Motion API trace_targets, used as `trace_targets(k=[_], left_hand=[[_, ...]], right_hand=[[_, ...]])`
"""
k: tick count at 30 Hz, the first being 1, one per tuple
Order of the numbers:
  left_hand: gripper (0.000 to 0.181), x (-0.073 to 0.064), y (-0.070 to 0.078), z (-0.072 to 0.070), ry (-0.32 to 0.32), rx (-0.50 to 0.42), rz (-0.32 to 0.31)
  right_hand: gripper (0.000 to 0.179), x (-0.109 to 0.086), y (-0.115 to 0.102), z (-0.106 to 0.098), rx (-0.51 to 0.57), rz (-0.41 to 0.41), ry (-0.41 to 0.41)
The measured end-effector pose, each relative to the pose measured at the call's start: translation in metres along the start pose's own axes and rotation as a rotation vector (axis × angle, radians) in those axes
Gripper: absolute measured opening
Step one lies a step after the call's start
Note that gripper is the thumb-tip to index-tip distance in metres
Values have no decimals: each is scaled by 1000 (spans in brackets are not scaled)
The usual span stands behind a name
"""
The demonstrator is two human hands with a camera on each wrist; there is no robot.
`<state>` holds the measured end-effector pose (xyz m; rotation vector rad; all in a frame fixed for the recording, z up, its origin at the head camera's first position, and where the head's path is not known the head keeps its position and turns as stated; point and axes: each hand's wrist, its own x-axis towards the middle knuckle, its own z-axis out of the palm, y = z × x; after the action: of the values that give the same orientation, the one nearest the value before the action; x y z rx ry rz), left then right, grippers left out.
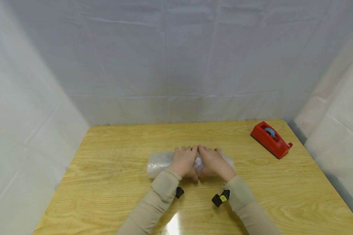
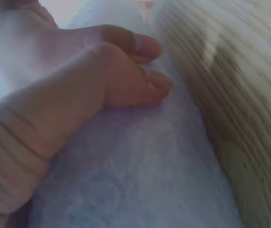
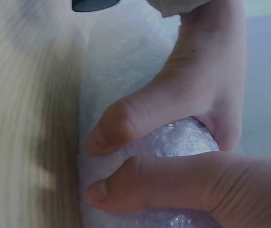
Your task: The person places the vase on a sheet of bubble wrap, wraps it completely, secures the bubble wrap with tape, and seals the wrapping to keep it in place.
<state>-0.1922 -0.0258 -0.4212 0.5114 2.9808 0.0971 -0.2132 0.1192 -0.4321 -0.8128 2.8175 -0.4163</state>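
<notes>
In the head view, a bubble-wrap roll (image 1: 158, 165) is laid crosswise on the surface (image 1: 106, 195), gripped around its middle by the left hand (image 1: 183, 162) and right hand (image 1: 214, 162), set close together. A dispenser (image 1: 264, 141) (red, with blue tape (image 1: 269, 132)) is placed at far right. In the left wrist view, the roll is pressed by both thumbs (image 2: 85, 92). In the right wrist view, shiny wrap is seen between them.

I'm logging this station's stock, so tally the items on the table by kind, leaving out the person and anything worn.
Bubble-wrap bundle: 1
Red tape dispenser: 1
Blue tape roll, sitting in the dispenser: 1
Total: 3
</notes>
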Motion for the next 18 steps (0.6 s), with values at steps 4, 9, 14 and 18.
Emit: trace_targets(k=[4,9,14,18], left_hand=[[110,1,-3,2,31,-10,5],[113,1,-5,1,30,-18,7],[116,2,-5,0,17,-40,-6],[115,1,-5,-1,16,-34,5]], right_hand=[[104,7,1,-3,20,-1,-50],[98,14,4,-7,38,-16,-84],[91,18,5,-11,63,-18,-117],[87,20,4,-14,86,-8,-146]])
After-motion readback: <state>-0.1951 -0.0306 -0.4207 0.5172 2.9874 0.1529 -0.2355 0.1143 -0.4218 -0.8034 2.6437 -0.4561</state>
